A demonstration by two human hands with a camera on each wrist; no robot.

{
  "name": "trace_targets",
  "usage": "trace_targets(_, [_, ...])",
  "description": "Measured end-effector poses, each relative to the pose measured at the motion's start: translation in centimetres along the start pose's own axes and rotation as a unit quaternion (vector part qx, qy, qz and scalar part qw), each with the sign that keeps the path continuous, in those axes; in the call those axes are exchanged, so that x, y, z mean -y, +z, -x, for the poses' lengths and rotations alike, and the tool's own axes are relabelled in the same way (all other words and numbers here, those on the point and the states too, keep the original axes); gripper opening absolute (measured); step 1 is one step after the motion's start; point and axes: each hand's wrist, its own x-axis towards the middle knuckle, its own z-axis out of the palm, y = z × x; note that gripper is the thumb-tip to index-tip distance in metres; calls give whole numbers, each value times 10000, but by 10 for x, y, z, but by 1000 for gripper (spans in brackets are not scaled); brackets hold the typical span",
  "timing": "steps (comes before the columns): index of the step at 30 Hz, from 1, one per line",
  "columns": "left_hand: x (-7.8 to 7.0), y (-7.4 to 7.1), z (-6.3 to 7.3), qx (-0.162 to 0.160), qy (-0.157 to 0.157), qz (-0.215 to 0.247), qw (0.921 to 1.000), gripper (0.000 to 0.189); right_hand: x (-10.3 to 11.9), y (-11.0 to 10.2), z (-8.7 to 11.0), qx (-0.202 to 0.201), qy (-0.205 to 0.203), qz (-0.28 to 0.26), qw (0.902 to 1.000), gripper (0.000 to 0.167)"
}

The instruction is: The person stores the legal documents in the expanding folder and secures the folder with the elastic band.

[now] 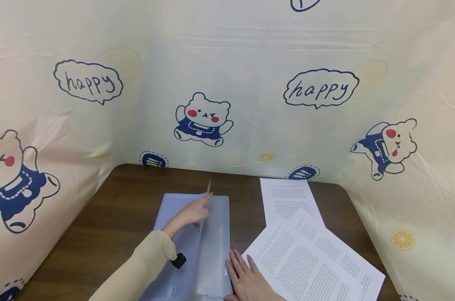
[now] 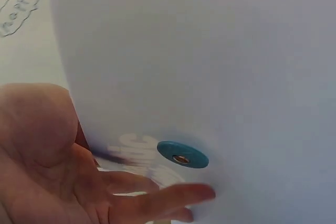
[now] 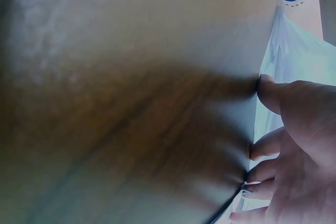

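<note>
A translucent bluish plastic document folder point(image 1: 215, 255) lies on the table, its lavender-blue part to the left. My left hand point(image 1: 193, 212) reaches over it, index finger extended against a raised flap that appears nearly edge-on in the head view. Close up in the left wrist view, loosely extended fingers point(image 2: 157, 203) lie by a teal round button point(image 2: 184, 154) with a metal centre on the pale plastic. My right hand point(image 1: 248, 282) rests at the folder's right edge, fingers nearly straight. The right wrist view shows its fingertips touching a pale edge; most of the rest is blurred.
Printed sheets point(image 1: 306, 255) overlap right of the folder, beside my right hand. Another printed sheet point(image 1: 291, 200) lies behind them. The dark wooden table point(image 1: 111, 200) meets a pale cloth point(image 1: 250, 62) with printed bears at its back and sides. A black device point(image 1: 178, 261) sits at my left wrist.
</note>
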Motion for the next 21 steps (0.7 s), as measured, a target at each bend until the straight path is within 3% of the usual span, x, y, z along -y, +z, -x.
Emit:
trace_targets(4, [4,-13,9,-123,-48,470,9988,79,0,0,1,-157,-14,168,9997,87])
trace_targets(10, [10,-34,25,-36,9,1029,9947,72,1,4,1,-128,15,80,9999,87])
trace_targets(21, [29,-57,36,155,197,1475,9887,68,1,4,2,-325,36,12,9995,87])
